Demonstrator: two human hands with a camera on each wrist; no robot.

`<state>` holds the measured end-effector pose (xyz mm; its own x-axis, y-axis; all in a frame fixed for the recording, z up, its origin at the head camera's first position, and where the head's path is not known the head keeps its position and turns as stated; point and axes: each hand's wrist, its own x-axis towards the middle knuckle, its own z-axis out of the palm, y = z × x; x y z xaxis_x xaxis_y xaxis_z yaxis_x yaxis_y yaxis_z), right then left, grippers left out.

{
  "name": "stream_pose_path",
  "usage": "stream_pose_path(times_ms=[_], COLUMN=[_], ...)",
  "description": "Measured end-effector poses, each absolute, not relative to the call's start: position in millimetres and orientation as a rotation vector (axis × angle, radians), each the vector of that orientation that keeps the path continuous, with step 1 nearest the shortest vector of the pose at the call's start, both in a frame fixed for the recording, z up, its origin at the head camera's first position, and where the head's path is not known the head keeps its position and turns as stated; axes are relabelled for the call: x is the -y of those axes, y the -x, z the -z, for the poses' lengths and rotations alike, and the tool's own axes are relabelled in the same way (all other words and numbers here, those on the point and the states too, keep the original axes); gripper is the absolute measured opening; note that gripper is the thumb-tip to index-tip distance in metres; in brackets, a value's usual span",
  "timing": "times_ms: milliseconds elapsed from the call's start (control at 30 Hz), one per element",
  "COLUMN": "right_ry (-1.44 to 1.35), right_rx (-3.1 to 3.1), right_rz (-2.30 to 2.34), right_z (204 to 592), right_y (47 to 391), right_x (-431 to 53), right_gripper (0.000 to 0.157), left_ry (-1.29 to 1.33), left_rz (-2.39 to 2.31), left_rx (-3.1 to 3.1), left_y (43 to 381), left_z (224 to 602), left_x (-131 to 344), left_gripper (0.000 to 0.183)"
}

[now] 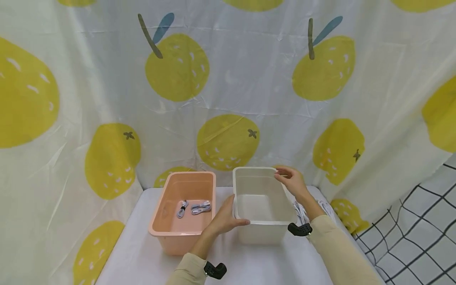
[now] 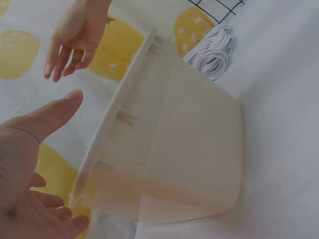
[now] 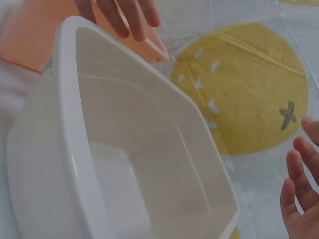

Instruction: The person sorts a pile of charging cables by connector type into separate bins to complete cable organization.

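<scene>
A cream-white plastic bin (image 1: 263, 233) stands on the table, with nothing visible inside it. By its left rim is my left hand (image 1: 225, 218), thumb stretched out toward the front rim; the left wrist view shows these fingers (image 2: 52, 211) relaxed and holding nothing. Over the far right corner hovers my right hand (image 1: 293, 184), its fingers loosely bent with nothing between them. In the right wrist view, the right hand (image 3: 303, 191) is apart from the bin. Just left stands a peach-pink bin (image 1: 178, 241) holding two bundled cables, one at the left (image 1: 182, 209) and one at the right (image 1: 201, 208).
Coiled white cables (image 2: 213, 54) lie on the table right of the white bin, partly hidden by the right arm. A fruit-print curtain (image 1: 242, 87) hangs behind and at the sides of the white-covered table (image 1: 135, 253). Black wire mesh (image 1: 409, 225) stands at the right.
</scene>
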<state>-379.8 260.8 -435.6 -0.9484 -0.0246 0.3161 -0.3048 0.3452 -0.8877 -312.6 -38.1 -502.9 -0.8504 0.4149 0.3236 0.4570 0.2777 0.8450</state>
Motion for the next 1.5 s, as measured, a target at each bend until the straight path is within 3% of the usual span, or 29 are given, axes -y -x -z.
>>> stream_pose_path(times_ms=[900, 1500], right_ry=[0.088, 0.383], right_rx=[2.421, 2.581], right_rz=[-1.475, -1.403], right_z=[481, 576], right_y=[343, 323], right_x=[-361, -385], right_gripper=[0.05, 0.054], left_ry=[0.666, 0.705], left_rz=[1.918, 1.969], left_rx=[2.353, 2.296], left_y=[304, 302], left_z=[542, 551], left_x=[17, 18], left_gripper=[0.091, 0.091])
